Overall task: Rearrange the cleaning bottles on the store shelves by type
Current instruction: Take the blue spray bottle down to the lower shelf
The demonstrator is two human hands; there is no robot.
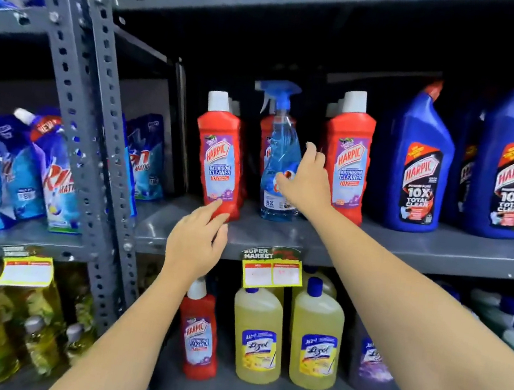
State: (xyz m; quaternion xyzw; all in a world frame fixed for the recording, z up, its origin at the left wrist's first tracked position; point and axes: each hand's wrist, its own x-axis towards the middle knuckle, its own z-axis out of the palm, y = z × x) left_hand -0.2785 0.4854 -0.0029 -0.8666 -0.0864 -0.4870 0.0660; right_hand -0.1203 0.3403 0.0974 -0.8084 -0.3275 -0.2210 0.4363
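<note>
Right hand (307,181) wraps the lower body of the blue spray bottle (280,162), fingers curled onto its label side, thumb in front: a closing grasp, though I can't tell if it's fully tight. Left hand (199,243) is loosely open, fingertips touching the base of the left red Harpic bottle (221,158), nothing enclosed.

Largest first. The grey metal shelf (420,247) is a flat painted steel deck on perforated angle posts, scuffed. Far right on it stand the blue Harpic toilet-cleaner bottles (417,169), big, glossy plastic, angled necks with red caps. Left of them is a second red Harpic bottle (349,160), flat-sided, ribbed edges, white cap. On the deck below sit yellow Lizol bottles (258,334), translucent with blue caps, and one stray red Harpic (200,330) just left of them.

My read: the spray bottle sits between red bathroom cleaners, with another red one right behind it, so it's the odd type out and I'm grabbing it low, near its weight, to pull it. Left hand likely steadies the red neighbour, which leans slightly, so it doesn't tip. Trigger head is thin and snaggy; the clear body looks slick.
</note>
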